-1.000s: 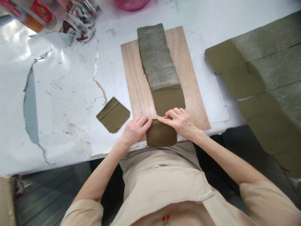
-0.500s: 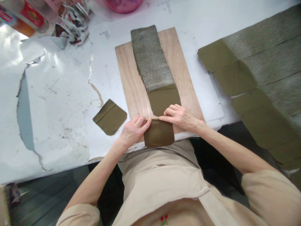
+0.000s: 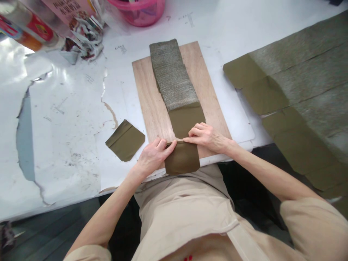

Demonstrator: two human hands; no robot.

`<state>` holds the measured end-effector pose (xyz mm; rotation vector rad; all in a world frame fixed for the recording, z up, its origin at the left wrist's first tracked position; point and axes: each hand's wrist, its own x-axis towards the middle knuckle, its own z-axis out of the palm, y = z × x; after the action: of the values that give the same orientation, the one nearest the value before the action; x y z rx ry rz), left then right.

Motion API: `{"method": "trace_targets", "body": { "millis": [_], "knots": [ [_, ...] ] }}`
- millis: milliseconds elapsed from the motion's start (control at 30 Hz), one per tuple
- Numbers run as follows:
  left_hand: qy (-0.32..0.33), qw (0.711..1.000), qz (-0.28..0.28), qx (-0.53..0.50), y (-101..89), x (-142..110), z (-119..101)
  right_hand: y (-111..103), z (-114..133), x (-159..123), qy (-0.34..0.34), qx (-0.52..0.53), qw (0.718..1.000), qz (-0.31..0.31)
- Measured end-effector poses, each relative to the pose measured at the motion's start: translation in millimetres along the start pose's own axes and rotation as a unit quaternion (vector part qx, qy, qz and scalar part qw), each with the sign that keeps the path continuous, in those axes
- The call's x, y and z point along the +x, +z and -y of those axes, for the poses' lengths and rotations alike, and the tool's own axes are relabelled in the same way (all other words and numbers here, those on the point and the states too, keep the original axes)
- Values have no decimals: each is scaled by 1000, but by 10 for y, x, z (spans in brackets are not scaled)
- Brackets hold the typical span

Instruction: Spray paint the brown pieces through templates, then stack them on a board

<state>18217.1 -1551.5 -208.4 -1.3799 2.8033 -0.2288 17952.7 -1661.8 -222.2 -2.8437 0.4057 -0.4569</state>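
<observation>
At the near edge of the wooden board (image 3: 215, 108), an olive fabric piece (image 3: 182, 159) lies with its lower part over the table edge. Its top edge is folded into a narrow strip. My left hand (image 3: 155, 154) is closed on the left end of this fold, thumb and fingers pressed to it. My right hand (image 3: 208, 137) pinches the same fold further right, fingertips almost meeting the left ones. Just beyond, a row of overlapping fabric pieces (image 3: 174, 78) runs up the board, grey fuzzy side showing, the nearest one olive (image 3: 187, 117).
Left of the board lies a five-sided olive piece (image 3: 126, 141) with a creased band. More overlapping fabric pieces (image 3: 274, 94) spread at the right. A pink basket (image 3: 144, 14), bottles (image 3: 35, 27) and crumpled wrapping (image 3: 88, 40) stand at the back. The white table cover (image 3: 67, 108) is torn at left.
The camera view has tilted slightly, so the whole table sits lower in the picture. Both hands keep hold of the fabric piece's fold, with only slight finger movement.
</observation>
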Motion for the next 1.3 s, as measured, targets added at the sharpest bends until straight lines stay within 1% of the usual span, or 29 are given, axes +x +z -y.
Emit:
{"method": "trace_targets", "body": {
  "millis": [133,233,500,700,900,1000,1067,1200,1300],
  "knots": [
    [6,999,32,10,-48,32,-8,-6,5,-49,11,2,1000,-4],
    [9,999,44,8,-56,40,-5,-15,24,-78,14,-3,1000,-15],
    [5,999,34,20,-79,52,-34,-33,91,-105,23,-6,999,-28],
    [0,1000,-1,13,-38,32,-38,-13,126,-128,31,-6,999,-22],
    [-7,995,-77,-62,33,-60,15,-21,139,-119,35,-13,999,-22],
    [-12,991,-102,-88,50,-83,27,-23,137,-117,37,-15,999,-21],
    [-9,990,-107,-93,62,-90,32,-19,132,-121,38,-11,999,-19],
    [-6,990,-98,-100,82,-102,52,-18,126,-132,40,3,999,-21],
    [-16,989,-103,-106,79,-104,64,-28,129,-132,42,8,999,-24]
  ]
}}
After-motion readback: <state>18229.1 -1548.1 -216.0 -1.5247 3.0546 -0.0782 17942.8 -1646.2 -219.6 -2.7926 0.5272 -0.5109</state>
